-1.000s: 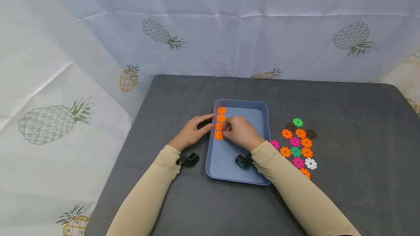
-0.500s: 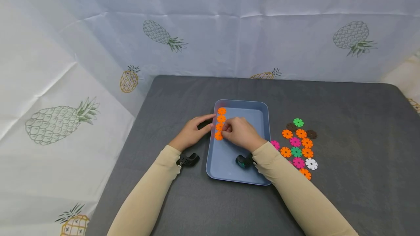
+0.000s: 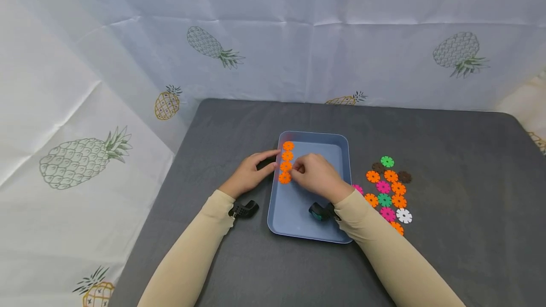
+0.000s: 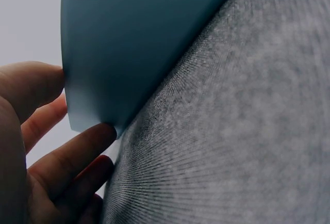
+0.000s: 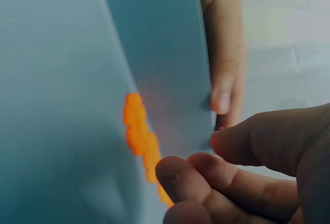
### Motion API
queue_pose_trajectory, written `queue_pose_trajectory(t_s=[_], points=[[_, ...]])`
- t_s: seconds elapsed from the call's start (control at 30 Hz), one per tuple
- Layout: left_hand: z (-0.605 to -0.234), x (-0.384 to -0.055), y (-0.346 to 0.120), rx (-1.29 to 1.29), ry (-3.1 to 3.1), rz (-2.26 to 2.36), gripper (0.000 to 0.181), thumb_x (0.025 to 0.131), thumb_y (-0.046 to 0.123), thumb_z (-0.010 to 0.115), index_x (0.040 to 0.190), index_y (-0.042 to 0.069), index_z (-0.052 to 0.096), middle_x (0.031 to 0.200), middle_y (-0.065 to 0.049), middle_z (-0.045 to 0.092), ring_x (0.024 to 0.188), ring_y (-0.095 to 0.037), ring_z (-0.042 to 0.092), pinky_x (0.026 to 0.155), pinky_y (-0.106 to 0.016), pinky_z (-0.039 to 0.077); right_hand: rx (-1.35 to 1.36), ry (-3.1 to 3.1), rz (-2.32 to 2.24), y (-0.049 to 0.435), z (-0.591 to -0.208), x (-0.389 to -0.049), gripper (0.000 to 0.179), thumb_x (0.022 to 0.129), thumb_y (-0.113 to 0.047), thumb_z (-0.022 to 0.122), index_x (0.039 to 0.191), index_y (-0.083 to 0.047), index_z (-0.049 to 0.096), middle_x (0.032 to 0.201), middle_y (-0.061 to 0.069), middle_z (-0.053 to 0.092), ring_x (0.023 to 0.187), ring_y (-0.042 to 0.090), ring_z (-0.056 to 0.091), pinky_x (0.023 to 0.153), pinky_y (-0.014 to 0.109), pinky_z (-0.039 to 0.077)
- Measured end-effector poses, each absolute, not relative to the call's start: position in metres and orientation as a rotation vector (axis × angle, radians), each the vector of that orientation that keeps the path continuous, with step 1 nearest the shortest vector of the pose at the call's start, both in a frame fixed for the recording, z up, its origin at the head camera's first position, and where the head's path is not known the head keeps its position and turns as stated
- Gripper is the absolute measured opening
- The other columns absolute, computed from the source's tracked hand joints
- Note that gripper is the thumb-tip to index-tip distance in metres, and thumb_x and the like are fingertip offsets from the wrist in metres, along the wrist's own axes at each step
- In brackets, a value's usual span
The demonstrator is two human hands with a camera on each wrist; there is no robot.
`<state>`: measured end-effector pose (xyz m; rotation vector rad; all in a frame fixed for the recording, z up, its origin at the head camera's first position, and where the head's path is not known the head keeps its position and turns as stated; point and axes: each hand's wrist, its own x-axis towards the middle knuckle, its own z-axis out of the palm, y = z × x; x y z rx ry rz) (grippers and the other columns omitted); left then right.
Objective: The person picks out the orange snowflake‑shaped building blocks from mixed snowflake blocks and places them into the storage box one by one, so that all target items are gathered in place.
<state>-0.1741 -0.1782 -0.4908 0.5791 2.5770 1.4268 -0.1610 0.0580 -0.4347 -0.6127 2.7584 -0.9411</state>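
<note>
Along the left inner side of a blue tray, several orange flower-shaped plastic discs lie in a line running front to back. My left hand is at the tray's left edge; in the left wrist view its thumb touches the rim and its fingertips are against the outer wall. My right hand is over the tray, fingertips just right of the nearer orange discs. The right wrist view shows its thumb apart from the bent fingers, nothing between them, with the orange discs beyond.
Right of the tray, on the grey cloth, lie loose flower discs: several orange and pink, with green, brown and white ones. My right sleeve partly covers this group. A pineapple-print curtain hangs behind.
My right hand has shifted slightly right, away from the nearest orange discs, so more of them shows. My left hand stays at the tray's edge.
</note>
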Motion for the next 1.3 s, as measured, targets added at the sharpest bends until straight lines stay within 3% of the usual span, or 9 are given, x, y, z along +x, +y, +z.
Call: queue_pose_trajectory(t_s=[0.2,0.37,0.83,1.3], points=[[-0.49,-0.174,-0.179,0.567,2.568,1.421,0.047,0.107,0.032,0.063,0.153,0.022,0.058,0.156,-0.004,0.055,0.146,-0.028,0.048,0.121,-0.051,0.037,-0.599,2.71,-0.954,0.064,-0.424,-0.154,0.016,0.098,-0.013,0.068,0.09,-0.006,0.08,0.077,-0.003,0.07,0.06,0.013,0.056,0.058,0.029,0.048],[-0.488,-0.175,-0.179,0.553,2.557,1.435,0.047,0.108,0.033,0.063,0.153,0.022,0.058,0.156,-0.003,0.055,0.147,-0.028,0.047,0.122,-0.052,0.036,-0.57,2.713,-0.948,0.072,-0.415,-0.148,0.016,0.099,-0.017,0.069,0.094,-0.007,0.081,0.083,-0.002,0.074,0.065,0.012,0.06,0.061,0.03,0.052],[-0.489,-0.175,-0.18,0.547,2.561,1.417,0.047,0.107,0.035,0.063,0.153,0.023,0.058,0.157,-0.004,0.055,0.148,-0.029,0.046,0.122,-0.053,0.035,-0.485,2.8,-0.867,0.101,-0.407,-0.127,0.014,0.099,-0.022,0.072,0.094,-0.012,0.081,0.082,-0.005,0.073,0.066,0.011,0.059,0.058,0.031,0.051],[-0.486,-0.174,-0.18,0.547,2.559,1.404,0.047,0.107,0.036,0.062,0.153,0.024,0.058,0.157,-0.003,0.054,0.148,-0.029,0.045,0.123,-0.053,0.035,-0.45,2.83,-0.916,0.134,-0.398,-0.121,0.013,0.099,-0.017,0.071,0.097,-0.007,0.08,0.082,-0.002,0.072,0.056,0.013,0.054,0.054,0.032,0.049]])
